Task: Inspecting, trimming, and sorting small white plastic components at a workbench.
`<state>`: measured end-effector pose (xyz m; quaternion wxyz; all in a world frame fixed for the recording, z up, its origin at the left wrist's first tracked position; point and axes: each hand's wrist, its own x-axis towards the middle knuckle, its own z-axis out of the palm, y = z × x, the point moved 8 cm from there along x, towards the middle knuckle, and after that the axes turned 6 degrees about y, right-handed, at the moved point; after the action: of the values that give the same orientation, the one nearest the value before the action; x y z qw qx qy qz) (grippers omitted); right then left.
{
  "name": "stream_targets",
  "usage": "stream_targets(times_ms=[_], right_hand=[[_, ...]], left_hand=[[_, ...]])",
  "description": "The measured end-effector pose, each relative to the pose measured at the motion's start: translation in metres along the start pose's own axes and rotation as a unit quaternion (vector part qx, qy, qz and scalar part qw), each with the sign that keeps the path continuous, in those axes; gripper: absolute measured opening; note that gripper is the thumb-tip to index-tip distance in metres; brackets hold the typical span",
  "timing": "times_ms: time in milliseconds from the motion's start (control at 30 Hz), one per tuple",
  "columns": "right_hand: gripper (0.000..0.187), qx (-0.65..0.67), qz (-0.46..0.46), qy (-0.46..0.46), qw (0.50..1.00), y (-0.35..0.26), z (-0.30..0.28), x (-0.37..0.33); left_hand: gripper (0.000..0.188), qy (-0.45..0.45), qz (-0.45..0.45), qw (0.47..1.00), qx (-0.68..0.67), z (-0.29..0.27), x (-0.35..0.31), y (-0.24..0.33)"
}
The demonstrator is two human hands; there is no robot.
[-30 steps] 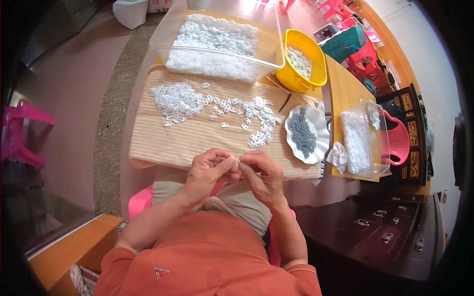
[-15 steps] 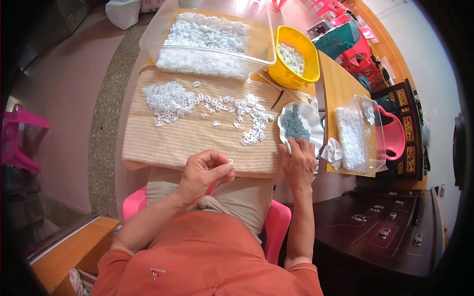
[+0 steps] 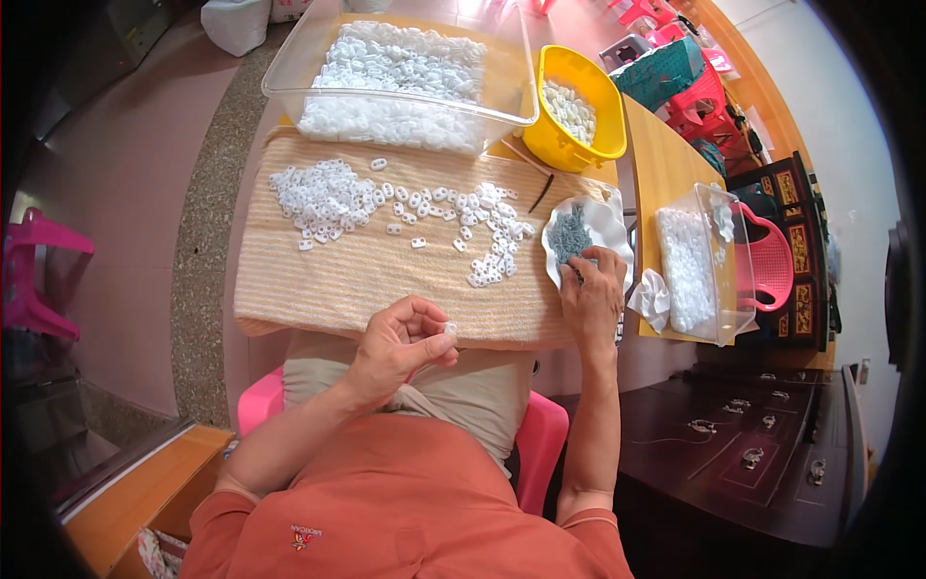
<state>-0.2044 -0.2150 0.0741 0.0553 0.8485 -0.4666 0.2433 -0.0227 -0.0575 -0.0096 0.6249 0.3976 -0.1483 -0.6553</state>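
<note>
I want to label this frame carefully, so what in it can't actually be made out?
Head view, the only one:
- Right hand fingertips at the white dish: too small to tell whether they pinch any of the grey bits.
- Small white piece in the left hand: mostly hidden by the fingers; shape unclear.
- Clear bin: far edge cut off by the picture's top.
- Yellow tub contents: too small to identify.

Low wooden table [image 3: 666, 174], top mostly covered by striped beige cloth [image 3: 357, 280]. On cloth: scattered white plastic pieces [image 3: 318, 193] trailing right toward cloth's edge. At far side: big clear tub [image 3: 289, 82] of white pieces, yellow basket [image 3: 550, 145] beside it. Right: scalloped white dish [image 3: 612, 222] with grey bits, smaller clear box [image 3: 723, 280] near table's right edge
</note>
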Motion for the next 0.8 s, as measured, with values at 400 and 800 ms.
stream_targets(times_ms=[400,800], right_hand=[[0.011,0.035,0.015,0.001,0.999,0.010,0.009,-0.003],[0.011,0.072,-0.036,-0.002,0.997,0.006,0.012,0.001]], left_hand=[[0.025,-0.004,-0.022,1.000,-0.007,0.001,0.000,-0.002],[0.018,-0.028,-0.034,0.999,-0.001,0.002,0.000,-0.009]])
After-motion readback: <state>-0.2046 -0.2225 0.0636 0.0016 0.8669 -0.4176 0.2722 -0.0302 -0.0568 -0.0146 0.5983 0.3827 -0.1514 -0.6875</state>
